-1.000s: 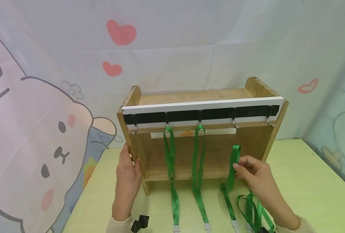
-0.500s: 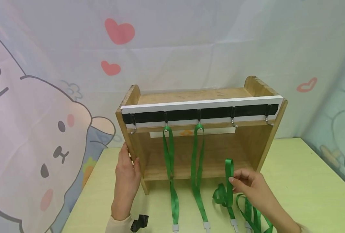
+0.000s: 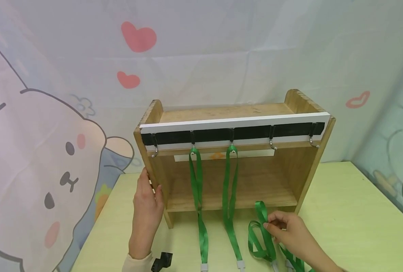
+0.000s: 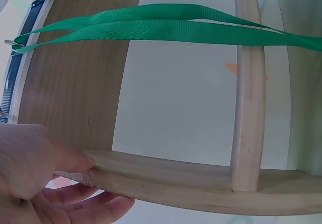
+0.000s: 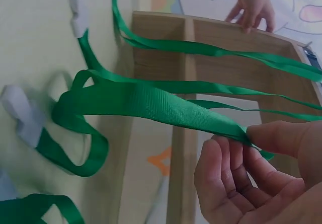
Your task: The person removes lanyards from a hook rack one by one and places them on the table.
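Note:
Two green lanyards hang from the second and third hooks of the wooden shelf. My right hand pinches a third green lanyard between thumb and fingers, low in front of the shelf's right part; its lower portion lies looped on the table. In the right wrist view this lanyard runs from the fingertips down to a white clip. My left hand grips the shelf's left side panel, thumb on the front edge and fingers outside, as the left wrist view shows at the panel.
Another green lanyard lies on the table beneath the right forearm. The first, fourth and fifth hooks on the black strip hold nothing. A black object is by the left sleeve, and a printed cloth hangs behind.
My right hand has moved down and slightly left with the pinched lanyard, whose lower part now folds into loops on the table. The left hand stays on the side panel.

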### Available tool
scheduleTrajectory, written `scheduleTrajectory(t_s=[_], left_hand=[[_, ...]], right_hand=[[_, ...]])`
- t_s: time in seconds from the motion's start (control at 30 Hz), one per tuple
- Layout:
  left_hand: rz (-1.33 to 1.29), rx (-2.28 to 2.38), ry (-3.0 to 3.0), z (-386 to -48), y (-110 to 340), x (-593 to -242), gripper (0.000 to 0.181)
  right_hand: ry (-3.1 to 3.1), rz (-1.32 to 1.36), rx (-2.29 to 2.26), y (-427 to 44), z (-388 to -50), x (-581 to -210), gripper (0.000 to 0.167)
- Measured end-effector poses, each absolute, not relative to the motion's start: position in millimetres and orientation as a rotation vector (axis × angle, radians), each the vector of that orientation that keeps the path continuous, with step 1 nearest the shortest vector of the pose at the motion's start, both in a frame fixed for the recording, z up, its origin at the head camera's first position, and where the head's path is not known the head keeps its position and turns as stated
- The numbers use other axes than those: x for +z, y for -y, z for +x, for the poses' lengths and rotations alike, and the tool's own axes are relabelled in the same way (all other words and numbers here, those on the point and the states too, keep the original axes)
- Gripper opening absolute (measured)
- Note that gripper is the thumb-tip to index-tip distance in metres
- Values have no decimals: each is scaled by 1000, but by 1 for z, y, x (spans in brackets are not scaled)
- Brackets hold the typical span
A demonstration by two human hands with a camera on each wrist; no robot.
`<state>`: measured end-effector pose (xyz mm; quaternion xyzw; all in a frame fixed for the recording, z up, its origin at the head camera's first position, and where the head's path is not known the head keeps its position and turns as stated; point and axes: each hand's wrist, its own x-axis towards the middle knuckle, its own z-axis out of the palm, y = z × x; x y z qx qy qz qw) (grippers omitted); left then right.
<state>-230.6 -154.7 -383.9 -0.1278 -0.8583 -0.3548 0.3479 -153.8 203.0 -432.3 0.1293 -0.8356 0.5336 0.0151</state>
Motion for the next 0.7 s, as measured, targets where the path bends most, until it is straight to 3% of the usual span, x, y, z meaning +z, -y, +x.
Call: scheduleTrajectory(t_s=[0.7], left_hand=[[-331,-922,2221,-231,156,-385,58]], right_hand=[[2881,366,1208,-193,-169,-464,10]])
